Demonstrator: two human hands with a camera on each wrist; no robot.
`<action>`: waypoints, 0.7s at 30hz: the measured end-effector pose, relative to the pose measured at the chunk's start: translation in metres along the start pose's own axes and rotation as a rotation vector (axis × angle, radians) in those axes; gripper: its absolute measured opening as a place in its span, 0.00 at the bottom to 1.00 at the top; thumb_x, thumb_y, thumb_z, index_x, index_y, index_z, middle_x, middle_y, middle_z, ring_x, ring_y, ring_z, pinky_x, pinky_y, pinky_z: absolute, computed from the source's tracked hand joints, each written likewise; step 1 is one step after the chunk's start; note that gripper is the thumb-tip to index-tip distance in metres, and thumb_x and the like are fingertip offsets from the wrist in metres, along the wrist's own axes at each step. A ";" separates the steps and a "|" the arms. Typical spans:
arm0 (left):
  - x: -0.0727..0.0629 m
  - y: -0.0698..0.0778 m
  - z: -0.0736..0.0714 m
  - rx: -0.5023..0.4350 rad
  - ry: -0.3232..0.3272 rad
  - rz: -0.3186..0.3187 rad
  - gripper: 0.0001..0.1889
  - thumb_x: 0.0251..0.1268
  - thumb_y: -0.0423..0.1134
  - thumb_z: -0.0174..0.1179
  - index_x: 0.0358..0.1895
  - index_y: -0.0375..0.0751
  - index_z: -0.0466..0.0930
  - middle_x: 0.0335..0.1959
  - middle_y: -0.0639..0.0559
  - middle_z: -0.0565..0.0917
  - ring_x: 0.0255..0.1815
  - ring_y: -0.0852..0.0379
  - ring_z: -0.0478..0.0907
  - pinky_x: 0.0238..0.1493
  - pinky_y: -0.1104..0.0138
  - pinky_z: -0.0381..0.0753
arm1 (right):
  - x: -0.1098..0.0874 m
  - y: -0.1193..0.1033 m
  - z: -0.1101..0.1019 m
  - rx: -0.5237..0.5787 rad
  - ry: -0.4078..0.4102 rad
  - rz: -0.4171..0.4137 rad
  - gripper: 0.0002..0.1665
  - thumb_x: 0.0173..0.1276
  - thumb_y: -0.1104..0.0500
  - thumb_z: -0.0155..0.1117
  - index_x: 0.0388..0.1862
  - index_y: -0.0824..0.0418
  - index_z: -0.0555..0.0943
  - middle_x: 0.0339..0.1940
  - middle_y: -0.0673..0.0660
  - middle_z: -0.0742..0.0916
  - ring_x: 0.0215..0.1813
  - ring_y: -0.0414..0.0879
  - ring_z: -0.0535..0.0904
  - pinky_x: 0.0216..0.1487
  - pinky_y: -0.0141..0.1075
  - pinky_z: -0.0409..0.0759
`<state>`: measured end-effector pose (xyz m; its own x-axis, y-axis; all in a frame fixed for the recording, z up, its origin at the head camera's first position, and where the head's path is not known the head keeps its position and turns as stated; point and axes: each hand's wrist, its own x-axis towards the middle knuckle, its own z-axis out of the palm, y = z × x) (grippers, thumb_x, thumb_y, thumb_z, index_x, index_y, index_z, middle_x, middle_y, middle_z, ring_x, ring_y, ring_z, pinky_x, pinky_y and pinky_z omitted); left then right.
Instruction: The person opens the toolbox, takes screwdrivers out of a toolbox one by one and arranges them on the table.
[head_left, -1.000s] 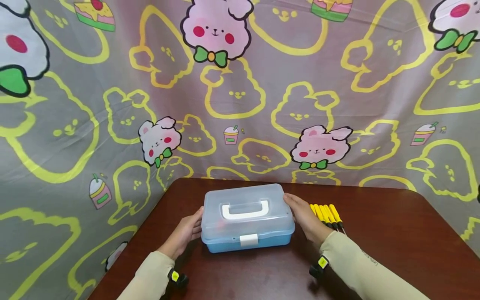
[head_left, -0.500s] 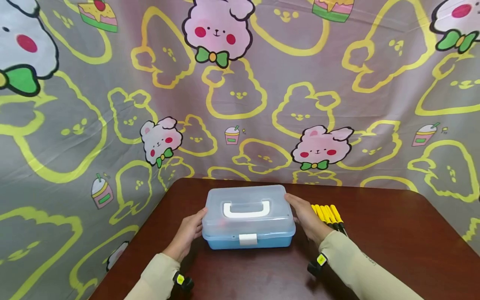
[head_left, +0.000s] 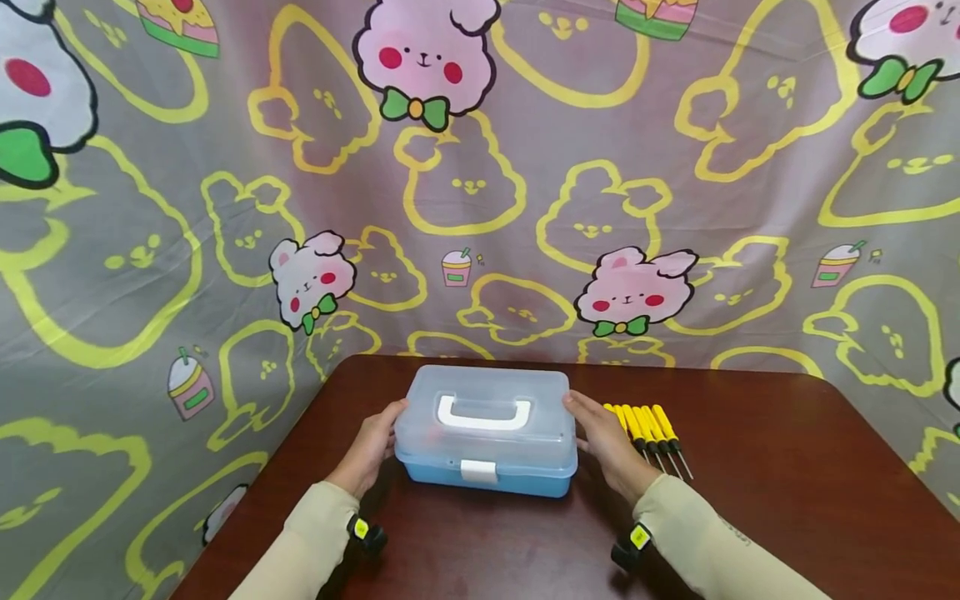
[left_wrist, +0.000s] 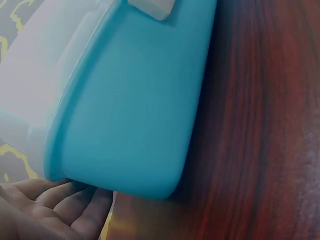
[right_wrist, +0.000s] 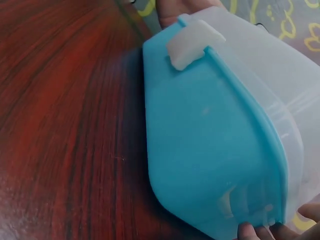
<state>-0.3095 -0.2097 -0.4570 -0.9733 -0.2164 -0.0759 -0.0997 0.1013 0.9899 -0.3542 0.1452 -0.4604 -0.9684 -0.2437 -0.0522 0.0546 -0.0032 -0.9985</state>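
A toolbox [head_left: 487,477] with a light blue base, a frosted clear lid and a white carry handle stands at the middle of the table. Its white latch [head_left: 478,472] faces me, and the lid is down. My left hand [head_left: 370,450] holds the box's left end, thumb up by the lid and fingers tucked below the rim in the left wrist view. At the opposite end my right hand [head_left: 609,442] grips it, with fingertips [right_wrist: 246,231] at the blue rim. Faint reddish contents show through the lid.
Several screwdrivers with yellow and black handles [head_left: 648,427] lie side by side just right of my right hand. The dark red-brown wooden table [head_left: 780,467] ends at a patterned cloth backdrop [head_left: 517,192] behind and on the left.
Both hands have turned the toolbox slightly clockwise and shifted it a little to the left. More of the screwdrivers' shafts now shows beside my right hand.
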 end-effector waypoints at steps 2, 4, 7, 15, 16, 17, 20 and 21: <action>0.002 0.000 -0.001 -0.005 0.001 0.002 0.31 0.67 0.61 0.54 0.51 0.32 0.80 0.40 0.46 0.85 0.40 0.54 0.81 0.43 0.64 0.77 | -0.001 -0.001 0.002 -0.007 0.010 0.001 0.44 0.70 0.37 0.56 0.76 0.59 0.60 0.74 0.59 0.65 0.73 0.57 0.61 0.64 0.56 0.67; 0.004 0.000 -0.001 -0.002 -0.006 0.004 0.32 0.67 0.62 0.54 0.52 0.32 0.80 0.40 0.46 0.84 0.41 0.53 0.81 0.45 0.62 0.77 | -0.002 -0.003 0.003 -0.008 0.008 -0.002 0.44 0.70 0.37 0.56 0.76 0.59 0.59 0.74 0.60 0.64 0.73 0.58 0.60 0.64 0.57 0.67; 0.004 -0.003 -0.003 -0.005 -0.046 -0.003 0.35 0.67 0.65 0.52 0.59 0.35 0.77 0.48 0.44 0.82 0.49 0.50 0.80 0.55 0.56 0.74 | -0.005 -0.003 0.002 -0.025 0.010 -0.004 0.45 0.70 0.35 0.56 0.76 0.58 0.59 0.75 0.59 0.63 0.73 0.58 0.59 0.64 0.57 0.66; -0.016 -0.019 -0.011 -0.019 -0.155 0.028 0.42 0.69 0.66 0.47 0.70 0.30 0.62 0.66 0.32 0.69 0.66 0.39 0.68 0.63 0.47 0.67 | -0.032 0.011 0.009 -0.024 0.021 -0.020 0.53 0.70 0.35 0.55 0.79 0.64 0.46 0.75 0.67 0.59 0.73 0.61 0.59 0.65 0.55 0.65; -0.019 -0.020 -0.013 -0.025 -0.159 0.038 0.42 0.70 0.64 0.49 0.70 0.28 0.62 0.66 0.32 0.69 0.66 0.39 0.68 0.62 0.49 0.68 | -0.036 0.012 0.010 -0.023 0.025 -0.018 0.54 0.70 0.35 0.56 0.78 0.65 0.47 0.75 0.67 0.59 0.72 0.61 0.60 0.65 0.54 0.66; -0.022 -0.022 -0.015 -0.034 -0.163 0.046 0.40 0.71 0.61 0.50 0.69 0.27 0.62 0.65 0.32 0.70 0.65 0.39 0.69 0.61 0.50 0.70 | -0.040 0.013 0.011 -0.018 0.027 -0.020 0.54 0.69 0.35 0.56 0.78 0.66 0.48 0.75 0.68 0.60 0.72 0.61 0.60 0.64 0.54 0.66; -0.030 -0.024 -0.020 -0.045 -0.178 0.066 0.37 0.72 0.55 0.53 0.67 0.22 0.63 0.63 0.31 0.71 0.63 0.39 0.70 0.58 0.52 0.73 | -0.049 0.015 0.014 -0.011 0.026 -0.017 0.53 0.69 0.35 0.57 0.75 0.71 0.52 0.74 0.69 0.62 0.72 0.60 0.62 0.63 0.52 0.69; -0.032 -0.024 -0.021 -0.045 -0.181 0.067 0.36 0.72 0.54 0.54 0.66 0.22 0.64 0.63 0.31 0.71 0.63 0.39 0.70 0.58 0.53 0.73 | -0.052 0.015 0.015 -0.007 0.028 -0.012 0.53 0.69 0.35 0.57 0.75 0.72 0.54 0.73 0.70 0.62 0.71 0.60 0.62 0.62 0.52 0.70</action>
<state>-0.2714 -0.2255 -0.4760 -0.9992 -0.0317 -0.0257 -0.0277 0.0651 0.9975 -0.2996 0.1430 -0.4729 -0.9754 -0.2169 -0.0404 0.0412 0.0006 -0.9992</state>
